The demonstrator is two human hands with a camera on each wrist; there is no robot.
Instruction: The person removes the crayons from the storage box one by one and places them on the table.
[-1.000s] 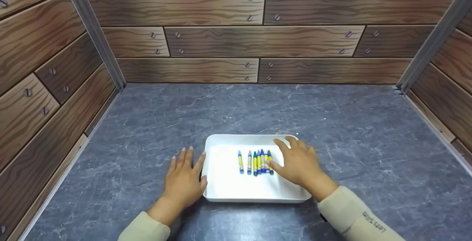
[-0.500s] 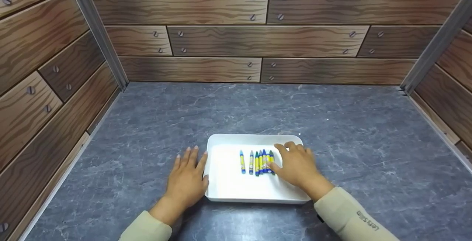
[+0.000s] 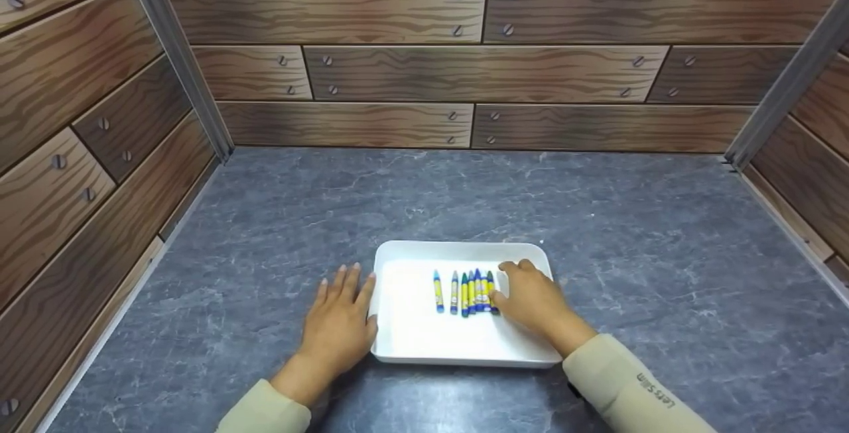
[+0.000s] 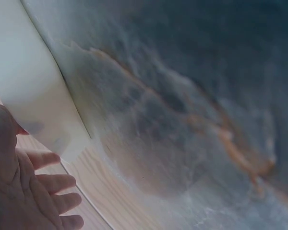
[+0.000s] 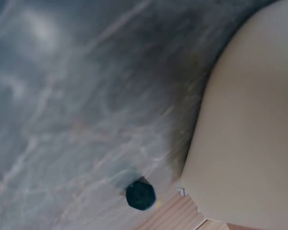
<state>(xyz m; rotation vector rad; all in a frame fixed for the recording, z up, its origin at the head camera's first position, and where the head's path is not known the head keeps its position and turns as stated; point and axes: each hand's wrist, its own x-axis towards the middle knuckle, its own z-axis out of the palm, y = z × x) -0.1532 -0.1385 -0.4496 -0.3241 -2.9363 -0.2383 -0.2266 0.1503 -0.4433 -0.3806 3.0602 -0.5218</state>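
In the head view a white tray (image 3: 431, 340) stands on the dark marbled table. Several crayons (image 3: 471, 294) with yellow wrappers lie side by side in it, one blue crayon (image 3: 438, 292) a little apart at the left. My left hand (image 3: 337, 333) lies palm down with straight fingers along the tray's left wall; the left wrist view shows several of its fingers (image 4: 55, 183) stretched out. My right hand (image 3: 534, 300) reaches over the tray's right side. Its thumb is right at the rightmost crayon (image 3: 491, 282), the index finger bent near that crayon's tip. Its other fingertips are hidden.
Wood-patterned walls enclose the table (image 3: 298, 201) at the back (image 3: 371, 124) and both sides. In the right wrist view a small dark faceted thing (image 5: 140, 194) shows beside a broad pale surface (image 5: 249, 129).
The right hand's fingers have bent further and come down closer to the rightmost crayon. The left hand and the crayons keep their places; the head view has shifted slightly.
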